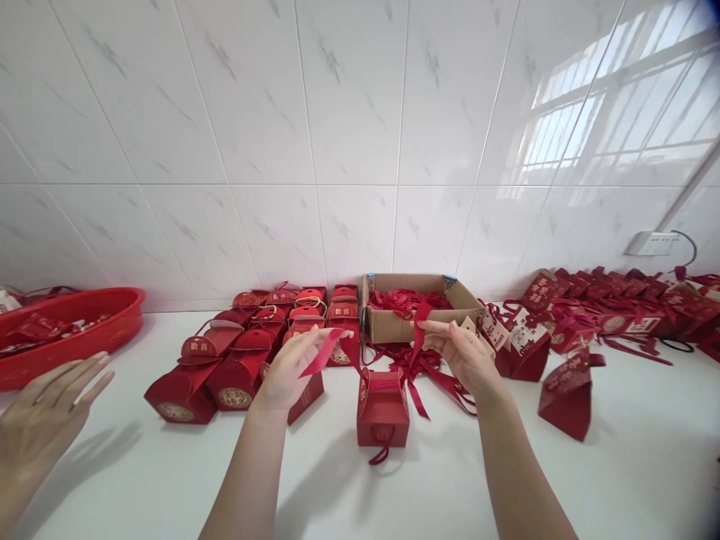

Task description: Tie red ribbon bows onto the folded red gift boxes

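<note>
The left hand [286, 375] and right hand [468, 361] are each pinching red ribbon [322, 354] above the small box [382, 429], which is standing on the bench [439, 487], so uneven pulling could be tipping it.

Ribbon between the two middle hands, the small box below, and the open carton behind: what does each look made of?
Ribbon: probably satin-like fabric with a slight sheen; it bends and hangs softly.
Small box: likely card, smooth and red; flat panels meet at crisp folds.
Open carton: seems plain, matte cardboard, from its bare brown walls.
</note>
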`<state>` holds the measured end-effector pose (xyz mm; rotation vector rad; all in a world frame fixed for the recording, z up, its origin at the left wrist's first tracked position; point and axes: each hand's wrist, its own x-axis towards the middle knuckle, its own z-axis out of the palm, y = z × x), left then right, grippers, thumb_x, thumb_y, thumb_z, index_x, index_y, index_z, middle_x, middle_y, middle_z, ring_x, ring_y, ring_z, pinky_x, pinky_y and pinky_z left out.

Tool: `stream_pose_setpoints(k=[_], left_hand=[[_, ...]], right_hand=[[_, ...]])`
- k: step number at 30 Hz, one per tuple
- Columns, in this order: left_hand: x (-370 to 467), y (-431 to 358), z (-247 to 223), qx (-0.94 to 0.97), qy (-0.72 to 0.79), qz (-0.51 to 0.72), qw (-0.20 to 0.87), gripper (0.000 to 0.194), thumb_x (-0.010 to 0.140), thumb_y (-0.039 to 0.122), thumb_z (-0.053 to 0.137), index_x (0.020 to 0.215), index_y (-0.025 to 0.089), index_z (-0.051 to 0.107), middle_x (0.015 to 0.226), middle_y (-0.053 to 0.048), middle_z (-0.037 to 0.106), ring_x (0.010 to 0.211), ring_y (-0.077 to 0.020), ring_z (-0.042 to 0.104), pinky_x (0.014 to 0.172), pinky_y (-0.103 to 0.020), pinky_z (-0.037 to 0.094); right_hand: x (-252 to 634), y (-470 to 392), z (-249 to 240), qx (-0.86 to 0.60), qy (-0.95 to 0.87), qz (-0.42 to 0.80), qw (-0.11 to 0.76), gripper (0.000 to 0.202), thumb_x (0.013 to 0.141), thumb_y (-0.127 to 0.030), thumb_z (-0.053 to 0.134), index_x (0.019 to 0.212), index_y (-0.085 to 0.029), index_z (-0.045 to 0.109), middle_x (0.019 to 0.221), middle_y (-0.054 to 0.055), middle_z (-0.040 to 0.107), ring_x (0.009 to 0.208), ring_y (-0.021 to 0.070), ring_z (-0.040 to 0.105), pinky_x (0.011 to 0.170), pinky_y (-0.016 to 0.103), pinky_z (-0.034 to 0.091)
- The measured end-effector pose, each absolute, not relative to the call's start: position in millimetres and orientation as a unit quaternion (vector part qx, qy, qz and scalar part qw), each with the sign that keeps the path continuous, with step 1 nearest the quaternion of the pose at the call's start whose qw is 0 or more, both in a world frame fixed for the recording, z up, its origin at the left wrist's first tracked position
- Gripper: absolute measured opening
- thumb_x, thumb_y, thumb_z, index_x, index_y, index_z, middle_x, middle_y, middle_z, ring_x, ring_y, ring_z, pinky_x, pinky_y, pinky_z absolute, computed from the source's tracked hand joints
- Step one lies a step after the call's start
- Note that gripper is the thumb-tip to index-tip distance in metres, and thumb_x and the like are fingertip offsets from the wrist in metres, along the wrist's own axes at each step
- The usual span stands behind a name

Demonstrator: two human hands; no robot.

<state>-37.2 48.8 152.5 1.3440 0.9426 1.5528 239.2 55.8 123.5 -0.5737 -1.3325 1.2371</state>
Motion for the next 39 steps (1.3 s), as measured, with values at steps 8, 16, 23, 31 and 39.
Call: stream_pose_setpoints(k=[8,16,23,31,39], left_hand=[[-31,38,153,0.631,0.338,0.537,0.446,0.035,0.083,0.032,0.061,0.118,0.026,0.066,0.123,-0.005,0.064,0.098,-0.0216,0.059,0.092,-0.034,0.043],[-32,29,155,0.662,0.296,0.566,0.392,0.032,0.081,0.034,0.063,0.112,0.029,0.07,0.126,-0.007,0.063,0.104,-0.0303,0.059,0.085,-0.043,0.051],[-35,24,150,0.679,0.296,0.582,0.337,0.032,0.082,0.03,0.063,0.113,0.03,0.069,0.125,-0.008,0.063,0.113,-0.0307,0.056,0.093,-0.045,0.049],[-27,18,150,0.597,0.314,0.673,0.304,0.039,0.071,0.018,0.074,0.108,0.026,0.071,0.098,-0.006,0.07,0.087,-0.0164,0.064,0.085,-0.028,0.054],[-18,13,153,0.599,0.318,0.675,0.29,0.054,0.061,0.013,0.08,0.112,0.026,0.069,0.094,-0.006,0.073,0.106,-0.0253,0.061,0.102,-0.044,0.045]], right_hand=[[232,40,130,-0.315,-0.657,0.418,0.542,0.035,0.093,-0.042,0.048,0.123,-0.03,0.061,0.13,0.003,0.059,0.13,0.0243,0.043,0.111,0.043,0.031],[231,34,129,-0.277,-0.698,0.385,0.536,0.032,0.093,-0.036,0.05,0.124,-0.034,0.06,0.132,0.002,0.057,0.122,0.0231,0.052,0.107,0.041,0.039],[232,31,133,-0.268,-0.696,0.373,0.552,0.03,0.092,-0.033,0.053,0.121,-0.036,0.062,0.129,0.001,0.059,0.121,0.0224,0.053,0.104,0.039,0.043],[231,27,135,-0.258,-0.706,0.366,0.549,0.03,0.092,-0.031,0.054,0.119,-0.035,0.064,0.123,0.003,0.063,0.117,0.0224,0.055,0.099,0.038,0.047],[224,23,139,-0.243,-0.718,0.383,0.528,0.029,0.091,-0.033,0.053,0.118,-0.034,0.065,0.122,0.004,0.063,0.118,0.025,0.055,0.097,0.042,0.049]])
